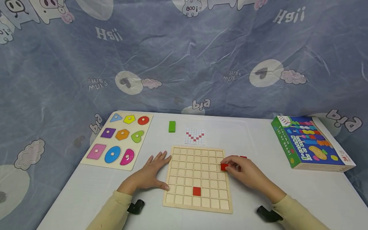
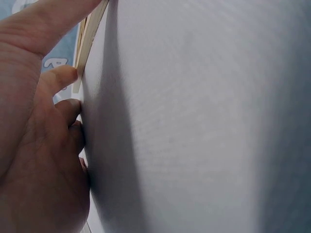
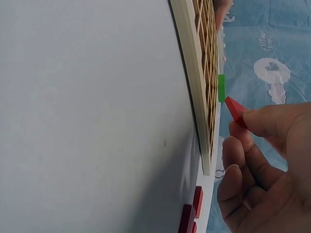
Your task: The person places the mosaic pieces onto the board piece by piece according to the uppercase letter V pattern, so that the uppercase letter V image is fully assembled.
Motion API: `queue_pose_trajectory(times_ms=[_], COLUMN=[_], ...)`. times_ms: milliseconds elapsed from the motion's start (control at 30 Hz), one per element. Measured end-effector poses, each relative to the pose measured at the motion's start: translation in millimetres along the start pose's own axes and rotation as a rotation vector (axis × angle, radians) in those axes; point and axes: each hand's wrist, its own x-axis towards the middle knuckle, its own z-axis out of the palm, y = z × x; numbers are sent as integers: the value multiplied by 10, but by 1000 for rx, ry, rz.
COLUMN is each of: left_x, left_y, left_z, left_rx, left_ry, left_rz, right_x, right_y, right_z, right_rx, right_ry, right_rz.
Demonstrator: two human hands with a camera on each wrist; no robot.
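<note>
A wooden grid board (image 1: 188, 173) lies on the white table, with one red tile (image 1: 196, 191) in a lower cell. My left hand (image 1: 148, 175) rests at the board's left edge, fingers spread, thumb and index finger touching the rim; in the left wrist view the palm (image 2: 43, 145) shows beside the edge. My right hand (image 1: 247, 171) pinches another red tile (image 1: 224, 167) over the right side of the board. In the right wrist view this tile (image 3: 235, 110) is tilted between thumb and index finger of the hand (image 3: 272, 160).
Behind the board lie a small pattern card (image 1: 195, 136) and a green block (image 1: 172, 126). A shape puzzle (image 1: 116, 140) is at the left, a colourful box (image 1: 313, 143) at the right. Several red pieces (image 3: 198, 201) lie past the board's right edge.
</note>
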Motion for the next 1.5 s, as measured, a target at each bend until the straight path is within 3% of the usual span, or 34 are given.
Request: queue_pose_trajectory(times_ms=[333,800,1067,1500], left_x=[4,2,-9,-3], left_y=[-19,-16,10,18], left_z=[1,10,1,-8], left_rx=[-3,3,-2,0], left_ry=[0,6,7,-1], left_rz=[9,1,-3,2], right_x=[36,108,151,219], right_y=[-160,-342,-422,-521], right_z=[95,257,337,498], right_rx=[27,99,107,147], right_ry=[-37,-101,-98,-174], right_rz=[51,65,59,9])
